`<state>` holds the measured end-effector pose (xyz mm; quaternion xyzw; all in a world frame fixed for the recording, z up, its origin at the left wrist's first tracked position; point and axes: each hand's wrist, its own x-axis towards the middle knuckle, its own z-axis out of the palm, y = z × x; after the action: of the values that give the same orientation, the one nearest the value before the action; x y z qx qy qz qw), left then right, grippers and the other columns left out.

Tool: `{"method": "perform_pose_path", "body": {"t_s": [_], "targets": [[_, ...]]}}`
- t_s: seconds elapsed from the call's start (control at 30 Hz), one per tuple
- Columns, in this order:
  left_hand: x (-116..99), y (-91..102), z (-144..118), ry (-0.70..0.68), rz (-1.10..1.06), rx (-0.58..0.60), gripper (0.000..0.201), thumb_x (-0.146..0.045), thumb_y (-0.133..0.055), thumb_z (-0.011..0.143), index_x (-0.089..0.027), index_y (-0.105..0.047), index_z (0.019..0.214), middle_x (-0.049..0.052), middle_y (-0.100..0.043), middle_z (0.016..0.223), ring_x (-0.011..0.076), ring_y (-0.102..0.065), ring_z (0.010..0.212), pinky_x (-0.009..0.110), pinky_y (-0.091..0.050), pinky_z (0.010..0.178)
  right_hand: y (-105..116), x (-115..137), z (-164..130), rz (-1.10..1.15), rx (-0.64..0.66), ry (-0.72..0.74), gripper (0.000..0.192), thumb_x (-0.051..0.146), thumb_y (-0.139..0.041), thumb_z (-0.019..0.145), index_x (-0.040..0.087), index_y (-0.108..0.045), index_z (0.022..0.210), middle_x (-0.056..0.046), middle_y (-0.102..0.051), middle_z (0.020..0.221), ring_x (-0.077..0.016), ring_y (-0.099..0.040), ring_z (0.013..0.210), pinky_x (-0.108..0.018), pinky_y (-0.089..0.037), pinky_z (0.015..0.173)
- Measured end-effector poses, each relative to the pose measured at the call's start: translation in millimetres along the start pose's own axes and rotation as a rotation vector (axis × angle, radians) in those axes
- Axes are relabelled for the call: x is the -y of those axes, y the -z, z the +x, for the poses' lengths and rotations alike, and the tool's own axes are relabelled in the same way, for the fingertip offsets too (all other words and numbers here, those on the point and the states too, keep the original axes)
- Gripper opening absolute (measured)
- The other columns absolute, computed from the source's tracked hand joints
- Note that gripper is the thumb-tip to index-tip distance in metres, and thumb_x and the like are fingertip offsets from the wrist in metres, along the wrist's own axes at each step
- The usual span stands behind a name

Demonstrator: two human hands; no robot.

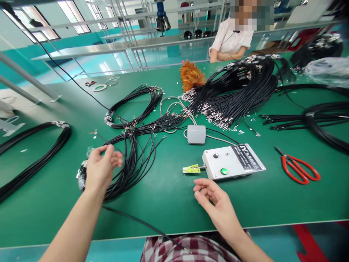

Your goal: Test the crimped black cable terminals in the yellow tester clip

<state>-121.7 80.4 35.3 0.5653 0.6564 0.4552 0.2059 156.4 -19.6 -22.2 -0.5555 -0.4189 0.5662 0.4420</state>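
Observation:
My left hand (pixel 101 165) hovers over a coil of black cables at the left, its fingers loosely curled and apart, with no held thing that I can make out. A faint, blurred dark strand shows just beyond its thumb. My right hand (pixel 215 203) is half open and empty, just in front of a white control box (pixel 225 163) with a knob, a lit green button and a yellow-green clip (pixel 192 169) on its shaft. Stripped wire ends fan out from the black cable bundle (pixel 131 145). One loose black cable (pixel 141 220) runs over the table edge onto my lap.
Red-handled pliers (pixel 300 169) lie at the right, a grey box (pixel 196 134) behind the control box. A large cable pile (pixel 240 91), an orange duster (pixel 191 76) and more coils (pixel 324 120) cover the far and right side. Across the table sits a person (pixel 231 40).

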Motion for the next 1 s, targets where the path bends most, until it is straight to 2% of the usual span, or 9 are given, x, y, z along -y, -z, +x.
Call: {"method": "perform_pose_path", "body": {"t_s": [0.07,0.1,0.17,0.23,0.27,0.43,0.5,0.8,1.0], "targets": [[-4,-7.7,-17,-0.067,0.005,0.021,0.015,-0.032,-0.055,0.089,-0.021,-0.053,0.099,-0.002,-0.056,0.071,0.0148,-0.055,0.06,0.025,-0.046,0.057,8,-3,-3,-0.028,-0.021,-0.024,0.04,0.051,-0.066,0.08,0.019,-0.064,0.103,-0.005,-0.065,0.089,-0.0149,-0.056,0.073,-0.031,-0.047,0.071],[-6,-13.3,-35,-0.135,0.019,0.127,0.015,-0.028,-0.064,0.084,-0.022,-0.057,0.095,-0.001,-0.059,0.076,0.0155,-0.057,0.065,0.026,-0.048,0.062,11,-4,-4,-0.037,-0.029,-0.029,0.04,0.053,-0.066,0.08,0.019,-0.064,0.101,-0.005,-0.065,0.088,-0.0154,-0.056,0.074,-0.031,-0.047,0.071],[-12,-23.9,-81,-0.591,0.091,0.793,0.01,-0.021,-0.064,0.084,-0.022,-0.06,0.093,0.004,-0.066,0.09,0.0195,-0.059,0.079,0.029,-0.05,0.071,15,-6,-6,-0.05,-0.039,-0.031,0.04,0.055,-0.066,0.08,0.019,-0.064,0.098,-0.005,-0.065,0.084,-0.0158,-0.056,0.074,-0.031,-0.046,0.071],[-14,-30.8,-120,-0.824,0.193,1.041,0.007,-0.013,-0.057,0.086,-0.019,-0.06,0.089,0.009,-0.066,0.097,0.0228,-0.057,0.085,0.035,-0.048,0.078,17,-7,-7,-0.069,-0.033,-0.025,0.038,0.055,-0.065,0.081,0.02,-0.064,0.097,-0.004,-0.064,0.081,-0.0156,-0.055,0.074,-0.03,-0.046,0.07],[-15,-32.8,-131,-0.822,0.195,1.084,0.01,-0.011,-0.053,0.089,-0.019,-0.059,0.088,0.009,-0.066,0.094,0.0224,-0.056,0.084,0.035,-0.047,0.077,16,-7,-8,-0.081,-0.024,-0.018,0.037,0.054,-0.064,0.082,0.02,-0.064,0.096,-0.003,-0.064,0.081,-0.0154,-0.055,0.074,-0.03,-0.046,0.07],[-22,-38.6,-123,-0.101,-0.06,0.91,0.02,-0.025,-0.041,0.1,-0.02,-0.057,0.089,-0.002,-0.056,0.07,0.0136,-0.05,0.063,0.023,-0.041,0.059,8,1,-8,-0.05,0.117,-0.021,0.034,0.053,-0.061,0.086,0.02,-0.067,0.091,-0.003,-0.066,0.081,-0.0135,-0.056,0.071,-0.028,-0.046,0.071],[-28,-42.1,-113,0.049,-0.144,0.85,0.023,-0.032,-0.042,0.099,-0.02,-0.06,0.092,-0.003,-0.053,0.065,0.0131,-0.05,0.06,0.023,-0.039,0.057,2,7,-6,0.047,0.171,-0.045,0.037,0.054,-0.06,0.086,0.019,-0.069,0.09,-0.003,-0.067,0.08,-0.0117,-0.055,0.067,-0.027,-0.045,0.069],[-36,-48.8,-114,0.093,-0.221,0.805,0.026,-0.034,-0.046,0.097,-0.018,-0.062,0.083,-0.002,-0.056,0.065,0.0136,-0.051,0.061,0.023,-0.039,0.06,-14,19,7,0.486,0.266,-0.271,0.034,0.048,-0.078,0.073,0.016,-0.07,0.081,0.001,-0.064,0.066,-0.0048,-0.048,0.055,-0.02,-0.034,0.057],[-35,-50.0,-114,0.109,-0.273,0.745,0.024,-0.032,-0.044,0.098,-0.019,-0.056,0.08,-0.003,-0.055,0.063,0.0125,-0.049,0.059,0.023,-0.038,0.059,-23,13,-2,0.546,0.289,-0.366,0.035,0.039,-0.087,0.061,0.016,-0.067,0.077,0.003,-0.061,0.063,-0.0047,-0.045,0.053,-0.02,-0.032,0.055]]}}
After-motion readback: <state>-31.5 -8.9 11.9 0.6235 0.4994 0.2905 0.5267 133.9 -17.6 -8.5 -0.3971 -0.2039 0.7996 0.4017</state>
